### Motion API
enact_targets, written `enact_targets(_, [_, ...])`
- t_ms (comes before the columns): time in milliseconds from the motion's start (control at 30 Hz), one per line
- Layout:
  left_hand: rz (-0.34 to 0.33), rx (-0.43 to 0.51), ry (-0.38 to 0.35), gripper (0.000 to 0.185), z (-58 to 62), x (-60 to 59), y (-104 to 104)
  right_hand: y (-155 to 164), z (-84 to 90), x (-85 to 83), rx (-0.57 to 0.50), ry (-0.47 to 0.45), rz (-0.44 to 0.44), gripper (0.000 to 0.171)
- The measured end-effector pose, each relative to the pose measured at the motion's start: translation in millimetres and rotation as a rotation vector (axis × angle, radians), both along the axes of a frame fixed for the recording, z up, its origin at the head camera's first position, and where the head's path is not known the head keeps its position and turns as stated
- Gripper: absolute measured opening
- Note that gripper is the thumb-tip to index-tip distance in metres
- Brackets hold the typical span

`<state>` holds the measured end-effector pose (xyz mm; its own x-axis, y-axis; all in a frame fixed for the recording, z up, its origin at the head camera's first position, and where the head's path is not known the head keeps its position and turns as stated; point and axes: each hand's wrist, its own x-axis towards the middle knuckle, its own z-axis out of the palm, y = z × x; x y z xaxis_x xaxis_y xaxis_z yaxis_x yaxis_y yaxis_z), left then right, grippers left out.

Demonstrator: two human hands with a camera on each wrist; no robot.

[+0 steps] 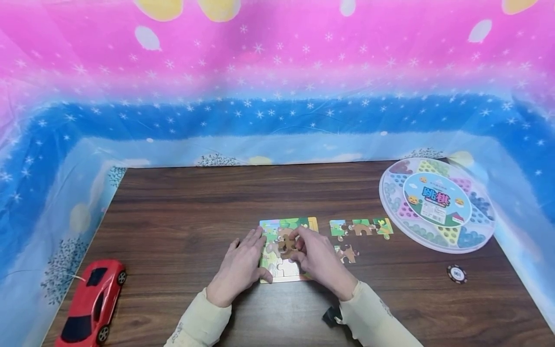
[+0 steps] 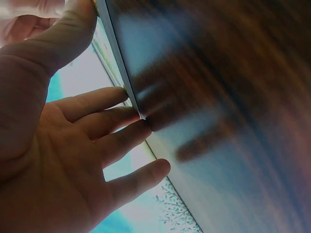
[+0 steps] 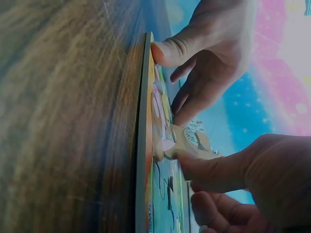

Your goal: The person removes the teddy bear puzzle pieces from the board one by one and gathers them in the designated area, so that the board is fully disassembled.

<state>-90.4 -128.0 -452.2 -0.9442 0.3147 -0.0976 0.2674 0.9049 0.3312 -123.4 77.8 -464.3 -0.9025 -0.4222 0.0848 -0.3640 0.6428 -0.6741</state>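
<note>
A colourful jigsaw board [image 1: 299, 224] lies flat on the dark wooden table [image 1: 195, 202]. My left hand [image 1: 243, 262] rests on the board's left edge, fingers straight, its thumb [image 2: 73, 29] and fingertips [image 2: 141, 127] against the edge. My right hand [image 1: 314, 258] pinches a brown puzzle piece [image 1: 287, 246] and holds it tilted over the board [image 3: 146, 145]; in the right wrist view the piece [image 3: 187, 143] touches the board's surface with one end raised. Several loose pieces [image 1: 361, 227] lie to the right of the board, one more [image 1: 347, 253] nearer me.
A red toy car [image 1: 93, 301] sits at the table's front left. A round Chinese checkers box [image 1: 437, 205] lies at the right, a small black-and-white chip [image 1: 456, 273] in front of it. A starry pink and blue sheet [image 1: 277, 96] surrounds the table.
</note>
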Motion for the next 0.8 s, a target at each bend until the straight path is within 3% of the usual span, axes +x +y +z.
enact_targets(200, [-0.001,-0.009,0.001,0.099,0.2,-0.1,0,6,3.4,1.6,-0.151,-0.067,-0.032,0.014])
enact_targets(367, [-0.001,-0.008,-0.003,0.100,-0.6,-0.2,1,35,13.8,-1.5,-0.197,-0.142,-0.074,0.011])
enact_targets(533, [0.000,0.004,-0.006,0.100,-0.5,0.2,2,85,27.8,-9.5,-0.105,-0.118,-0.171,0.008])
enact_targets(800, [0.007,-0.001,-0.003,0.101,-1.4,0.3,1,152,24.8,-18.6,0.104,-0.132,-0.268,0.011])
